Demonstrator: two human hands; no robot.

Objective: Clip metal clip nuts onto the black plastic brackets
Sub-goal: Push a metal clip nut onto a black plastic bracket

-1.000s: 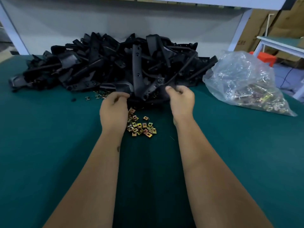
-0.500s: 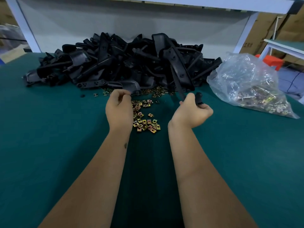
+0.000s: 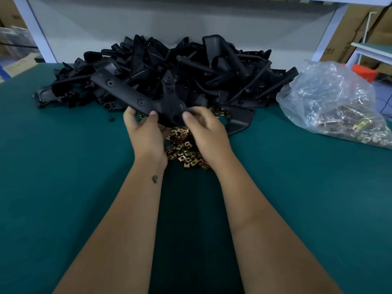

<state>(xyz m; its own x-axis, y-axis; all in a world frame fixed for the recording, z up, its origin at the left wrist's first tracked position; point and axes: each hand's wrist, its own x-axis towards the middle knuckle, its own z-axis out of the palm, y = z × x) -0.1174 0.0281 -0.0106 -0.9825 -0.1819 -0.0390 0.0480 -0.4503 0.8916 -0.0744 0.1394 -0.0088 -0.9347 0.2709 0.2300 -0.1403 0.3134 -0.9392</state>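
While both hands held one black bracket (image 3: 135, 96) above the green table (image 3: 63, 187), the left hand (image 3: 146, 134) gripped its lower edge, thumb on top and fingers curled underneath. The right hand (image 3: 203, 132) pinched the bracket's wider end, thumb on the top face. Its long arm angled up and left over the bracket pile (image 3: 191, 71). Loose clip nuts (image 3: 184, 149) lay on the table between the wrists, just below the bracket. A clear bag of clip nuts (image 3: 335, 107) sat on the right, beside the pile.
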